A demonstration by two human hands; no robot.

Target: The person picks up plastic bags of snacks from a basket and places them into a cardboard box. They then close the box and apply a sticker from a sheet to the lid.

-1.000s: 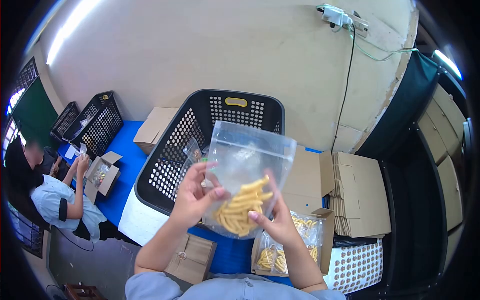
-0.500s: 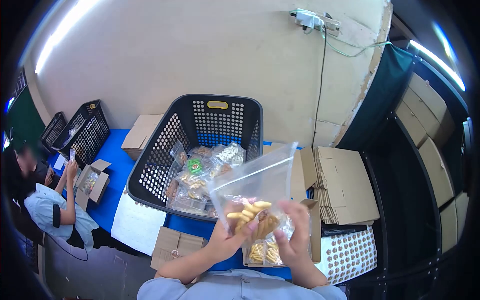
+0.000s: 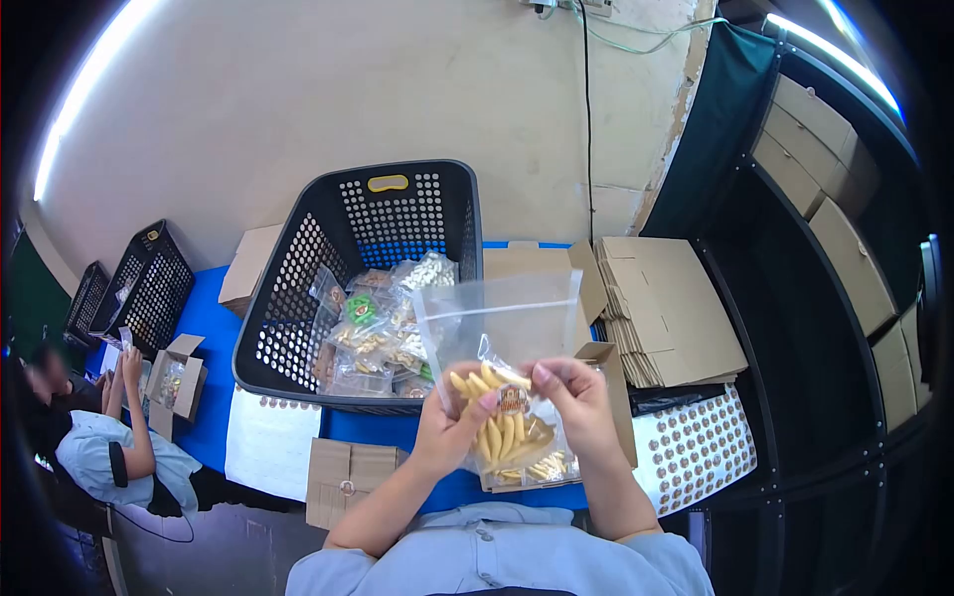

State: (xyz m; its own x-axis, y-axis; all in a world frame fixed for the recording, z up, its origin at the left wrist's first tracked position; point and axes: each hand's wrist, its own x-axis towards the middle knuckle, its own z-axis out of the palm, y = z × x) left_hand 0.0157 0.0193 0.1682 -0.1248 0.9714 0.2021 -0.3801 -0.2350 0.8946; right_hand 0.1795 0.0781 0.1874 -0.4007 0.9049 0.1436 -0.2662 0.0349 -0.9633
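Observation:
A clear zip bag (image 3: 509, 427) hangs upright in front of me, with yellow banana-shaped pieces in its lower half and a brown round label on its front. My left hand (image 3: 450, 429) grips the bag's left side, thumb across the front beside the label. On the other side my right hand (image 3: 578, 397) pinches the bag's right edge, thumb near the label. The zip strip and top of the bag stand above both hands. Behind and below the bag is an open cardboard box (image 3: 618, 407), largely hidden, with more bags of yellow pieces in it.
A black perforated basket (image 3: 260, 372) holding several filled bags stands on the blue table (image 3: 368, 427). Flattened cartons (image 3: 676, 308) are stacked at right above a label sheet (image 3: 696, 447). A folded carton (image 3: 343, 482) lies front left. Another person (image 3: 109, 447) works at far left beside an open box (image 3: 184, 382).
My view has shifted, so the scene sits higher and further left. The bag now faces me more squarely with its label showing, and my right hand has closed on its edge.

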